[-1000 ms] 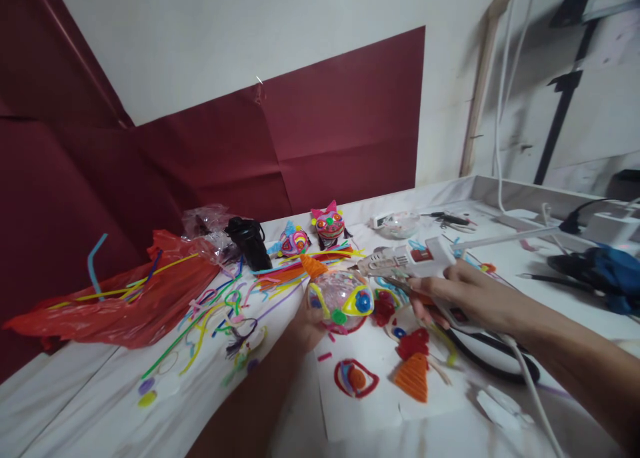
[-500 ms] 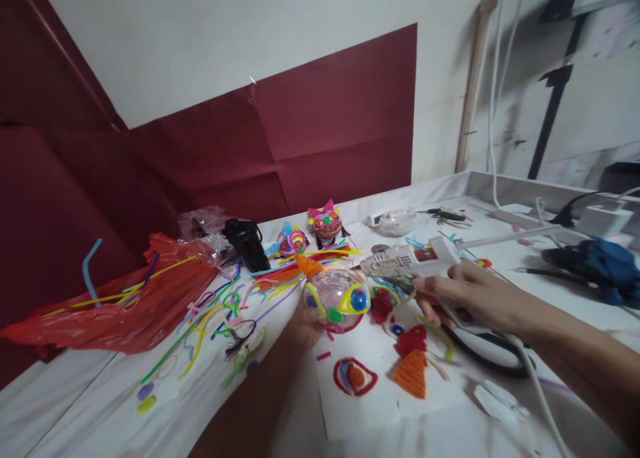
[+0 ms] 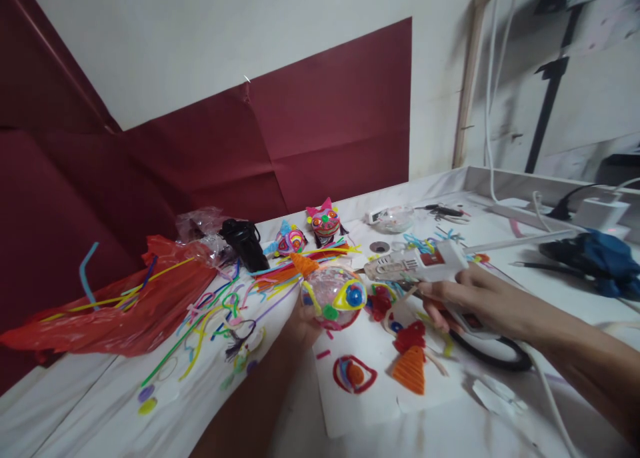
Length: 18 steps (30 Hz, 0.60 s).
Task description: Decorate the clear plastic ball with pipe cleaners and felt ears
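Observation:
My left hand [image 3: 303, 323] is closed around a clear plastic ball [image 3: 330, 289] decorated with yellow-rimmed eyes, a green nose and an orange pipe-cleaner ear [image 3: 303, 265]. In my right hand [image 3: 463, 297] is a white hot glue gun [image 3: 415, 265], its nozzle pointing left beside the upper right of the ball. Whether the tip touches the ball I cannot tell. Below, on a white sheet [image 3: 345, 411], lie a red-rimmed eye piece [image 3: 355, 374], an orange triangle [image 3: 410, 370] and a red piece [image 3: 410, 338].
Two finished-looking decorated balls, one with pink ears [image 3: 325, 219], stand at the back. A red plastic bag [image 3: 150, 311], a black bottle-like object [image 3: 245, 243] and loose pipe cleaners [image 3: 220, 325] lie left. At right are a blue-black bundle [image 3: 600, 261] and the glue gun's white cord [image 3: 547, 391].
The glue gun has shifted slightly right, drawing its nozzle a little away from the ball's top. The ball stays in my left hand. The whole view has shifted slightly.

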Each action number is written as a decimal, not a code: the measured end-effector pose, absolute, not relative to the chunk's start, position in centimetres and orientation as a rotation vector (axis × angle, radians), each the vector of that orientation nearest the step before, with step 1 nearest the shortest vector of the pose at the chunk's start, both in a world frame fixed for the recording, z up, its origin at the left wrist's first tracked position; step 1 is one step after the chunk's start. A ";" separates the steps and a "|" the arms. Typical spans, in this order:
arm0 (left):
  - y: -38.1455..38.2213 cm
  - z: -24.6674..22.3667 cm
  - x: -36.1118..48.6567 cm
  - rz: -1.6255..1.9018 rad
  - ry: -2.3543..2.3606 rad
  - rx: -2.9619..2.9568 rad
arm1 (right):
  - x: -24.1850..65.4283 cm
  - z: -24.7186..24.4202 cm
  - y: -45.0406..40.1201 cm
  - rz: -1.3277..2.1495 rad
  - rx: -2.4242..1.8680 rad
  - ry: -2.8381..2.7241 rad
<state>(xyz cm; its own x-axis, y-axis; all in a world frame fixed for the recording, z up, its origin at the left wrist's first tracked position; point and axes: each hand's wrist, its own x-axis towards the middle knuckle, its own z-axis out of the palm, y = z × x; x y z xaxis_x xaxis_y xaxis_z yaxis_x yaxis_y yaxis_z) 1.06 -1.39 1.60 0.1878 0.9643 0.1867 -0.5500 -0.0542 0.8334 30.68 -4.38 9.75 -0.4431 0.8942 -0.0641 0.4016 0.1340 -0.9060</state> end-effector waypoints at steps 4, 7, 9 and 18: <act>-1.6 1.9 1.2 1.310 0.549 0.974 | 30.5 9.9 -4.4 1.264 -1.239 -1.904; -1.7 2.0 1.3 1.300 0.557 1.005 | 30.0 10.7 -4.6 1.257 -1.255 -1.892; -1.7 2.0 1.4 1.306 0.550 1.025 | 29.7 11.2 -4.7 1.250 -1.257 -1.892; -1.6 2.0 1.6 1.296 0.551 0.988 | 29.9 10.9 -4.5 1.249 -1.244 -1.898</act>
<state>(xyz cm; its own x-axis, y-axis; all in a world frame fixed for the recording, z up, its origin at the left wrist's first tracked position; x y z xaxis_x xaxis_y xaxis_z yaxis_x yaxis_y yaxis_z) 1.59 -1.58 2.03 0.2304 0.9563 0.1803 -0.5331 -0.0309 0.8455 29.93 -4.54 10.87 -0.4249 0.9041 -0.0456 0.3996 0.1421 -0.9056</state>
